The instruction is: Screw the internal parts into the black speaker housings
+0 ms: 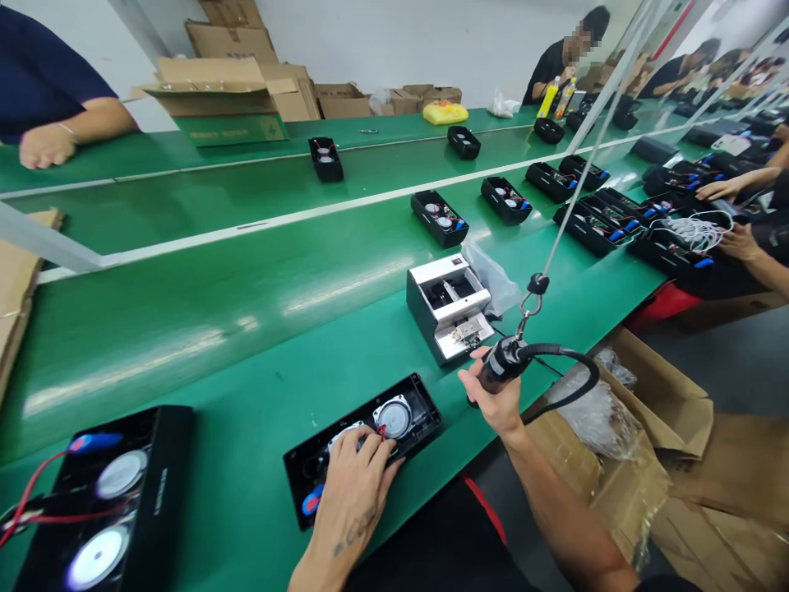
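A black speaker case (425, 415) lies in front of me on the green bench, its inside facing up. In it show a round speaker driver (394, 418), red wires and a blue part (312, 499). My left hand (357, 473) lies over the middle of this case, fingers bent down inside and thumb by the near edge; its fingertips are partly hidden near the red wires. To the right of the case, above the bench edge, my right hand (493, 399) is wrapped around a black electric screwdriver (502, 362) that hangs from a cord by a hook. Its tip is hidden.
A screw feeder (449, 300) stands behind the case. Another speaker case (151, 493) is at the near left. More cases (440, 218) line the conveyor (203, 271). Cardboard boxes (659, 386) stand at the lower right. Co-workers sit at the right; a person's arm (104, 119) rests far left.
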Demonstrator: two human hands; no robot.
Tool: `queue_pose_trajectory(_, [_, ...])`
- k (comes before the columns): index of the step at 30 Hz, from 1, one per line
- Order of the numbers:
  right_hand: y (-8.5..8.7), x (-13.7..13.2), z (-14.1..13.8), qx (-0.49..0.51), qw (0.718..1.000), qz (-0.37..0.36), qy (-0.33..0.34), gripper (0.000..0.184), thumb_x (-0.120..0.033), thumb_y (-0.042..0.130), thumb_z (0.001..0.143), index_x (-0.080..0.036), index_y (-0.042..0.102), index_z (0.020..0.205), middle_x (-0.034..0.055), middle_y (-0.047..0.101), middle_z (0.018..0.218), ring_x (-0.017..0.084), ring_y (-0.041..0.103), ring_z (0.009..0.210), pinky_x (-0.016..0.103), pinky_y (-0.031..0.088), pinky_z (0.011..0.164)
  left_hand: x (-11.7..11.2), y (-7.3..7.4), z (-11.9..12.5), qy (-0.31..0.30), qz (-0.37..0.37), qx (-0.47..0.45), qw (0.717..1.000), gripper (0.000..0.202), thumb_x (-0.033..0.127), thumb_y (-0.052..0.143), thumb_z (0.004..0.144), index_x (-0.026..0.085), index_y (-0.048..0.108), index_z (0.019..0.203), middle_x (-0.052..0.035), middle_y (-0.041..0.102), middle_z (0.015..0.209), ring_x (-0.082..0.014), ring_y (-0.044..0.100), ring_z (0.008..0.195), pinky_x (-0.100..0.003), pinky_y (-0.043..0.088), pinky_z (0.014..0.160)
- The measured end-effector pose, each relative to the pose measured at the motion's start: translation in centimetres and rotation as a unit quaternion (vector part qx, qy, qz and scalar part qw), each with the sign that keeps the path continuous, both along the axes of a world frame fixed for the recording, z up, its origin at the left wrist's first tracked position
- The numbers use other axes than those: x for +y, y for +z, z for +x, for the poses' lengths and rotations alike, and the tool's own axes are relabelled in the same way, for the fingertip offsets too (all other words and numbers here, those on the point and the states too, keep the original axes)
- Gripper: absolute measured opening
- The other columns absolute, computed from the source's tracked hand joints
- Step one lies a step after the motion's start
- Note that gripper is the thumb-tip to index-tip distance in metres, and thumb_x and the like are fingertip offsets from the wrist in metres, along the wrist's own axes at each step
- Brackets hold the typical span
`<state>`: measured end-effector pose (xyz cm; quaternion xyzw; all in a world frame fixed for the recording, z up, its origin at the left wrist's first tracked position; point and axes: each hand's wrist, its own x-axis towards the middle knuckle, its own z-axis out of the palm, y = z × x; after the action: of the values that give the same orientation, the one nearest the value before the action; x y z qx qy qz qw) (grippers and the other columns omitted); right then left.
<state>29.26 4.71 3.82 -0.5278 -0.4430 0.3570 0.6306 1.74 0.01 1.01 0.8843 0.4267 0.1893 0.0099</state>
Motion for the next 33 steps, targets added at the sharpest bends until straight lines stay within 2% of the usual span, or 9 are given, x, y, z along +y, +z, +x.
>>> queue_pose_trajectory(7, [0.0, -0.4, 0.2, 0.019, 1.000, 0.000, -0.001, 0.032, -0.030, 0.084, 0.089, -0.024, 0.061, 0.110, -0.0122, 0.059, 0.057, 0.011, 0.052, 0.041, 0.027, 0.048, 0.046, 0.1, 0.5, 0.2, 0.004, 0.014, -0.023, 1.000, 0.012, 0.027, 0.063, 0.107, 0.021, 0.073, 0.107, -0.0066, 0.074, 0.097, -0.0273, 0.066, 0.105, -0.043, 0.053, 0.093])
queue_pose_trajectory(13, [0.0, -0.3, 0.2, 0.014, 1.000, -0.004, 0.003, 0.034, -0.032, 0.084, 0.088, -0.024, 0.061, 0.112, -0.0116, 0.060, 0.058, 0.012, 0.054, 0.041, 0.028, 0.049, 0.046, 0.1, 1.1, 0.7, -0.008, 0.013, -0.004, 1.000, 0.013, 0.023, 0.061, 0.106, 0.022, 0.074, 0.104, -0.0047, 0.074, 0.093, -0.0274, 0.066, 0.104, -0.044, 0.050, 0.095])
queue_pose_trajectory(16, [0.5, -0.2, 0.3, 0.011, 1.000, -0.008, 0.005, 0.037, -0.031, 0.086, 0.088, -0.024, 0.061, 0.115, -0.0107, 0.061, 0.061, 0.012, 0.055, 0.044, 0.028, 0.050, 0.049, -0.2, 1.2, 1.4, 0.018, 0.025, 0.005, 1.000, 0.019, 0.023, 0.057, 0.108, 0.021, 0.074, 0.100, -0.0049, 0.075, 0.092, -0.0275, 0.066, 0.104, -0.044, 0.048, 0.098])
queue_pose_trajectory(18, [1.5, -0.3, 0.5, 0.022, 1.000, 0.017, 0.015, 0.041, -0.032, 0.086, 0.090, -0.025, 0.060, 0.121, -0.0107, 0.061, 0.063, 0.012, 0.054, 0.045, 0.028, 0.050, 0.049, -0.5, 1.3, 1.8, 0.035, 0.037, 0.012, 0.999, 0.023, 0.023, 0.055, 0.109, 0.021, 0.075, 0.098, -0.0049, 0.075, 0.092, -0.0270, 0.067, 0.104, -0.044, 0.047, 0.099])
queue_pose_trajectory(20, [2.7, -0.6, 0.6, 0.051, 0.995, 0.076, 0.036, 0.043, -0.037, 0.085, 0.093, -0.027, 0.058, 0.125, -0.0113, 0.059, 0.062, 0.012, 0.052, 0.045, 0.027, 0.047, 0.048, -0.8, 1.3, 2.2, 0.046, 0.046, 0.015, 0.998, 0.024, 0.023, 0.054, 0.110, 0.021, 0.075, 0.098, -0.0051, 0.076, 0.094, -0.0265, 0.067, 0.103, -0.044, 0.047, 0.099])
queue_pose_trajectory(23, [4.6, -1.3, 0.1, 0.081, 0.981, 0.158, 0.075, 0.035, -0.044, 0.078, 0.100, -0.031, 0.058, 0.125, -0.0118, 0.054, 0.061, 0.012, 0.047, 0.043, 0.026, 0.044, 0.046, -1.0, 1.5, 2.4, 0.054, 0.061, 0.013, 0.997, 0.023, 0.024, 0.057, 0.109, 0.019, 0.076, 0.098, -0.0061, 0.077, 0.094, -0.0264, 0.068, 0.102, -0.044, 0.047, 0.097])
queue_pose_trajectory(27, [6.5, -2.3, -1.9, 0.088, 0.972, 0.183, 0.117, 0.026, -0.048, 0.072, 0.106, -0.036, 0.057, 0.123, -0.0123, 0.050, 0.058, 0.012, 0.043, 0.040, 0.025, 0.043, 0.045, -1.1, 1.6, 2.4, 0.055, 0.064, 0.013, 0.996, 0.021, 0.023, 0.058, 0.108, 0.019, 0.076, 0.097, -0.0066, 0.077, 0.092, -0.0256, 0.069, 0.099, -0.044, 0.048, 0.094])
queue_pose_trajectory(30, [6.9, -2.8, -3.9, 0.115, 0.960, 0.198, 0.158, 0.022, -0.047, 0.069, 0.108, -0.039, 0.056, 0.123, -0.0130, 0.046, 0.056, 0.013, 0.042, 0.040, 0.024, 0.043, 0.044, -1.2, 1.5, 2.3, 0.050, 0.050, 0.014, 0.997, 0.020, 0.021, 0.059, 0.107, 0.019, 0.077, 0.099, -0.0070, 0.077, 0.094, -0.0261, 0.069, 0.100, -0.044, 0.048, 0.093])
queue_pose_trajectory(33, [5.7, -3.2, -5.3, 0.114, 0.952, 0.191, 0.210, 0.022, -0.041, 0.067, 0.108, -0.040, 0.052, 0.125, -0.0131, 0.049, 0.060, 0.013, 0.041, 0.041, 0.025, 0.044, 0.045, -1.2, 1.3, 2.2, 0.046, 0.034, 0.016, 0.998, 0.020, 0.023, 0.058, 0.108, 0.020, 0.077, 0.102, -0.0061, 0.078, 0.095, -0.0256, 0.069, 0.099, -0.044, 0.048, 0.093])
